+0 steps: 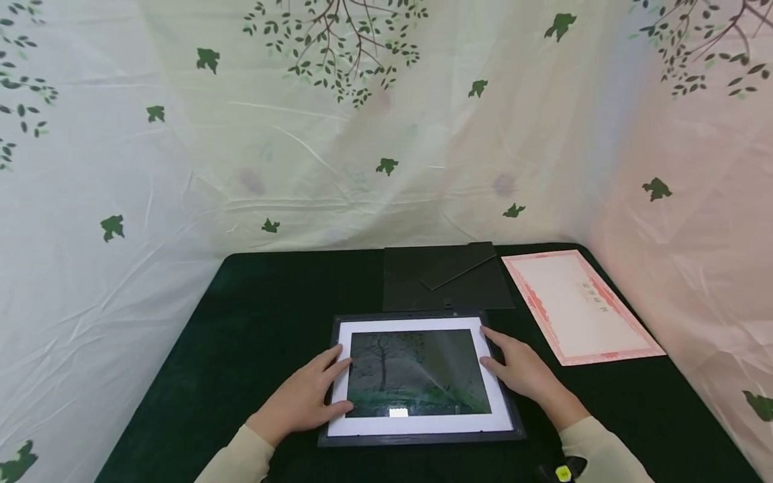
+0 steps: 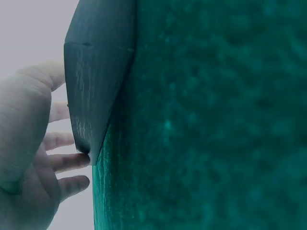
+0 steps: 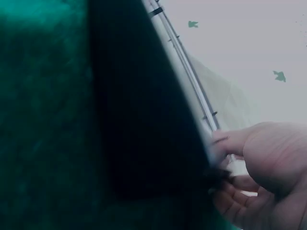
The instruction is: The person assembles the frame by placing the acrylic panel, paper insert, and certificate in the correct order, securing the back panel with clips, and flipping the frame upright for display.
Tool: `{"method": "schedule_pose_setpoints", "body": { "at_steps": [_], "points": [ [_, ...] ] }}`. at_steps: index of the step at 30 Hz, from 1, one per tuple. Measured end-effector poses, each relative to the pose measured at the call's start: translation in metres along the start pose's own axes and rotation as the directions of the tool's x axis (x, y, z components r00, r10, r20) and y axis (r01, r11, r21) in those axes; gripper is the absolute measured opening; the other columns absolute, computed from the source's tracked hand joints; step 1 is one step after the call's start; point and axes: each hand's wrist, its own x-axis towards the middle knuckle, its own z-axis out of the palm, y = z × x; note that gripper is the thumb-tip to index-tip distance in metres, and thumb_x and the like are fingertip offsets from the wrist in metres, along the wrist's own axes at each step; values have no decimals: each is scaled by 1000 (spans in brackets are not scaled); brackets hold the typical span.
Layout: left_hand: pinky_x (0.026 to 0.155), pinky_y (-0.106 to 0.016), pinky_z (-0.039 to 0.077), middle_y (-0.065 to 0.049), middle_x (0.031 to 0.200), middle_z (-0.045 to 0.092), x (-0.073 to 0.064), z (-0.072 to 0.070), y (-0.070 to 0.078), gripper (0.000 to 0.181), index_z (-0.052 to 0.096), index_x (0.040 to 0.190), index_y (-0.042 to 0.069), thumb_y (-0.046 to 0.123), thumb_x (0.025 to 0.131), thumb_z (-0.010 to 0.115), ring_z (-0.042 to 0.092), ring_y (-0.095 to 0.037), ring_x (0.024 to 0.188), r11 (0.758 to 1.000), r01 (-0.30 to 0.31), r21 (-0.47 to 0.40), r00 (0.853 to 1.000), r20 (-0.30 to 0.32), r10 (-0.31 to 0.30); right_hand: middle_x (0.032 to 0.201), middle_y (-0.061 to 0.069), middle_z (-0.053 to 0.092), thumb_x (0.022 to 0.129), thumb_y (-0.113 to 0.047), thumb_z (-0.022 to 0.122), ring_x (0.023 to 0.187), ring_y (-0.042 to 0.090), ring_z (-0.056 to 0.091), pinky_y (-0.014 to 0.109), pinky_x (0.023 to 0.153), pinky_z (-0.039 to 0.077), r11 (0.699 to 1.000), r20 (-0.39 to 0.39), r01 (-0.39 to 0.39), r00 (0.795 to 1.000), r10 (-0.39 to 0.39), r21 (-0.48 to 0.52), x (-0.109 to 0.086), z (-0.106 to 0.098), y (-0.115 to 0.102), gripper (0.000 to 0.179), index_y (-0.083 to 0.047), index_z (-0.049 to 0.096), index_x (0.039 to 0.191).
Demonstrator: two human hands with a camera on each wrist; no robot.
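Note:
A dark picture frame (image 1: 423, 439) lies on the table with a white mat (image 1: 429, 424) inside its border. The mat surrounds a dark glossy pane (image 1: 417, 372) that shows tree-like reflections and a bright spot. My left hand (image 1: 304, 396) rests at the frame's left side, thumb and fingertips touching the mat's edge. In the left wrist view, its fingers (image 2: 67, 163) reach past the frame's thick side (image 2: 91, 91). My right hand (image 1: 522, 365) touches the mat's right edge, fingers near the upper corner. Small dark tabs (image 3: 209, 115) stand along the frame's inner edge in the right wrist view.
Behind the frame lies a black backing board (image 1: 404, 278) with a narrow stand leg on it. A pink-bordered certificate sheet (image 1: 564, 312) lies at the right. Dark green cloth (image 1: 241, 315) covers the table. A leaf-printed white curtain (image 1: 338, 181) encloses the back and sides.

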Motion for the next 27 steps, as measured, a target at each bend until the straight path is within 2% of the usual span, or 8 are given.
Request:
{"method": "schedule_pose_setpoints", "body": {
  "at_steps": [6,18,21,24,26,27],
  "points": [
    [107,-51,34,-12,159,18,-1,4,-5,85,44,146,20,72,80,57,27,-34,141,999,39,32,999,-5,-38,145,23,40,92,-35,64,130,45,39,64,98,36,999,23,46,999,-46,-14,-5,5,9,60,-14,44,145],
    [106,-60,28,-10,159,20,-1,2,-4,84,45,145,23,72,78,59,24,-33,142,998,68,4,998,-8,-67,146,23,39,94,-40,60,130,47,38,67,97,34,999,14,37,999,-38,15,-7,7,13,58,-18,45,145],
    [105,-63,28,-9,159,19,-1,0,-4,85,44,146,25,74,78,57,24,-34,142,997,73,10,997,3,-73,142,18,45,94,-40,60,118,39,51,58,93,44,997,5,55,998,-56,53,-11,1,16,57,-17,45,144],
    [105,-65,26,-9,159,20,0,-2,-4,86,44,146,26,75,77,56,22,-36,143,997,78,27,997,9,-78,138,15,50,95,-39,60,107,31,57,50,87,50,994,-22,72,997,-70,83,-15,-12,27,58,-14,44,144],
    [105,-66,25,-9,159,21,1,-4,-5,86,43,146,26,76,77,56,21,-36,143,996,76,53,997,3,-76,137,17,50,94,-39,61,107,32,56,51,87,49,995,-52,75,996,-72,64,-17,-25,39,60,-10,44,144],
    [105,-66,24,-9,158,21,2,-6,-5,86,43,146,26,76,77,56,20,-36,143,995,71,67,997,-6,-71,137,20,48,94,-40,61,112,37,53,57,90,46,996,-69,74,995,-70,52,-18,-32,46,62,-8,43,143]
  ]
}}
